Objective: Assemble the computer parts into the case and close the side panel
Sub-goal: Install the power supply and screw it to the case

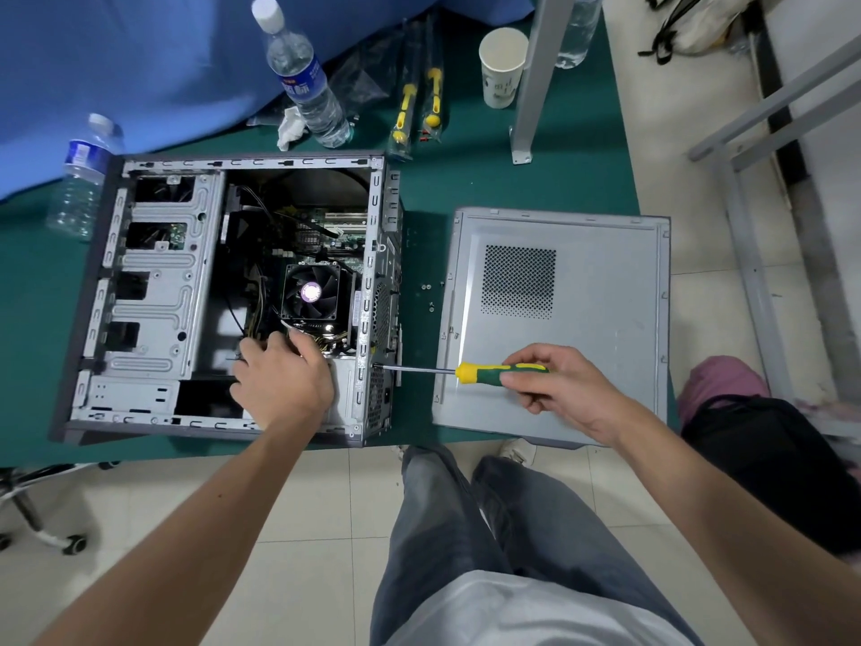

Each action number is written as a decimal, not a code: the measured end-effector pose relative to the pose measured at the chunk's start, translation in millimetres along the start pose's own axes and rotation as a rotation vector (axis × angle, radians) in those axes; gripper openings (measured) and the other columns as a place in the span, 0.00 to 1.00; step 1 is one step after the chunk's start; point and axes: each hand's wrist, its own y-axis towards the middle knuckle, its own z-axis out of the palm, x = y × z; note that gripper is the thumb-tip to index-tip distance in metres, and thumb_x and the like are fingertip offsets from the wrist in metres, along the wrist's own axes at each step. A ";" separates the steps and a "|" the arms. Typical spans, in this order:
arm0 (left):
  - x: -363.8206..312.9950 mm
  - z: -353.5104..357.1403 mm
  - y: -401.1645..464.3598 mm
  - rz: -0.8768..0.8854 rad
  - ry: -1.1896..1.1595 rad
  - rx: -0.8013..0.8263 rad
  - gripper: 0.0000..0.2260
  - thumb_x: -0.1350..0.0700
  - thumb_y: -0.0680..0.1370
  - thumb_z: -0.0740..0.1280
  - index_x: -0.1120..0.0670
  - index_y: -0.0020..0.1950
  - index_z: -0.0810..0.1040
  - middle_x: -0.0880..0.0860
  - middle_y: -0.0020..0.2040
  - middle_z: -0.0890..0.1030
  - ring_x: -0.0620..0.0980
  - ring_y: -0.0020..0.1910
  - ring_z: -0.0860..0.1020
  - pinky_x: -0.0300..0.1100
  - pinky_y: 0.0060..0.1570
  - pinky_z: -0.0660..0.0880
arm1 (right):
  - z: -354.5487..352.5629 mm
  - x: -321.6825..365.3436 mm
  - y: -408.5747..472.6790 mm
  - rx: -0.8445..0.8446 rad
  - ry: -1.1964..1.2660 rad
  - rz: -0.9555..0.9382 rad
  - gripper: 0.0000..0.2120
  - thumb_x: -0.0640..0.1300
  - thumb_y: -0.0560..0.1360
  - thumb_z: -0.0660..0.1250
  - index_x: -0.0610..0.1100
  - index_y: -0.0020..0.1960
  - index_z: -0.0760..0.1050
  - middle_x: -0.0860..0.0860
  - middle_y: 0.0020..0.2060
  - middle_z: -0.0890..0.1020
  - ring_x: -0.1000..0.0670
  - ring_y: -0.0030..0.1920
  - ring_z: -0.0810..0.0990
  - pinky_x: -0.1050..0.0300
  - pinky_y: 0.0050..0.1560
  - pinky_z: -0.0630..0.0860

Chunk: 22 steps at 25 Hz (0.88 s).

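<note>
The open computer case point(223, 296) lies on its side at nine o'clock on the green counter point(536, 179), with the detached side panel point(559, 319) flat at three o'clock. The left hand point(279, 380) rests, fingers curled, inside the case's lower corner on the power supply; whether it grips anything cannot be told. The right hand point(559, 389) grips a yellow-green screwdriver point(466, 371), tip touching the case's rear edge.

A single wide-angle head camera is looking steeply down and forward from above the person's own legs point(466, 529), near the table point(536, 179) edge. It is sitting close enough that both forearms are filling the near part of the view. The open case point(153, 282) is lying left of centre and the panel point(582, 319) right. Straight lines are bowing toward the edges, and floor point(298, 496) is showing near and at far right.
</note>
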 end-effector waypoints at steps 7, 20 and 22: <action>-0.6 -0.7 -0.7 -0.002 -0.003 0.001 0.24 0.46 0.82 0.49 0.62 0.57 0.77 0.63 0.58 0.72 0.65 0.56 0.70 0.57 0.54 0.66 | 3.8 2.5 1.6 0.020 0.057 0.047 0.03 0.40 0.75 0.71 0.42 0.48 0.78 0.48 0.34 0.76 0.52 0.30 0.70 0.61 0.30 0.69; -1.0 0.6 -0.6 -0.005 -0.010 -0.010 0.23 0.47 0.82 0.50 0.62 0.56 0.78 0.63 0.57 0.72 0.65 0.55 0.71 0.57 0.53 0.66 | -1.6 8.5 5.0 0.003 0.061 0.034 0.04 0.36 0.73 0.72 0.40 0.47 0.79 0.46 0.34 0.78 0.51 0.30 0.73 0.60 0.30 0.71; -0.5 0.6 -0.3 -0.008 -0.008 -0.005 0.24 0.46 0.82 0.50 0.61 0.56 0.77 0.63 0.57 0.72 0.65 0.56 0.71 0.57 0.53 0.66 | -0.3 11.4 4.3 -0.014 -0.035 0.055 0.08 0.43 0.74 0.73 0.38 0.48 0.81 0.43 0.35 0.81 0.53 0.27 0.73 0.62 0.27 0.70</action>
